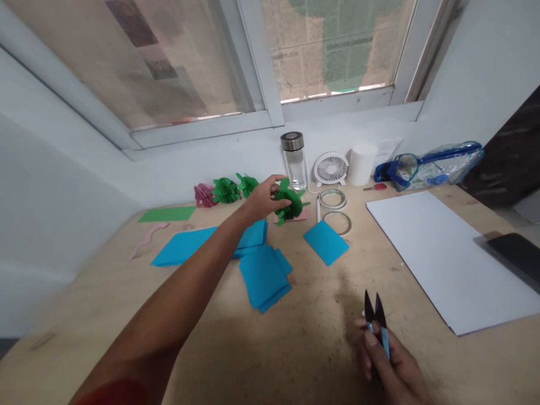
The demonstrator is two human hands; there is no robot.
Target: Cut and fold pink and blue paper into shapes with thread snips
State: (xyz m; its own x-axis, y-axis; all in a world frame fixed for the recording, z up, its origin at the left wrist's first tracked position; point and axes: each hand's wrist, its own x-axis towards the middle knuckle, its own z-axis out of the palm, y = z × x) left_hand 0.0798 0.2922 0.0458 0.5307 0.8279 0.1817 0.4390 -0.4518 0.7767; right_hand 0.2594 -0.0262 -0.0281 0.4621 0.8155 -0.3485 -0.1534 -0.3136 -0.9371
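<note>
My left hand [269, 198] reaches to the back of the table with its fingers closed on a green paper flower [290, 202]. Beneath that flower a bit of pink paper [304, 215] shows. In my right hand [386, 360], low at the right, is a pair of thread snips [377, 318], blades parted and pointing away from me. Cut blue paper squares [264, 278] lie stacked below my left forearm, beside longer blue sheets [185, 247] partly hidden by the arm. A single blue square [326, 242] rests apart to the right.
Other green paper flowers [226, 190] and a pink one [204, 195] stand along the wall. A glass bottle [296, 166], small fan [331, 168], tape rolls [332, 198] and clear pouch [442, 164] line the back. White sheets [451, 259] and a phone [517, 256] lie right.
</note>
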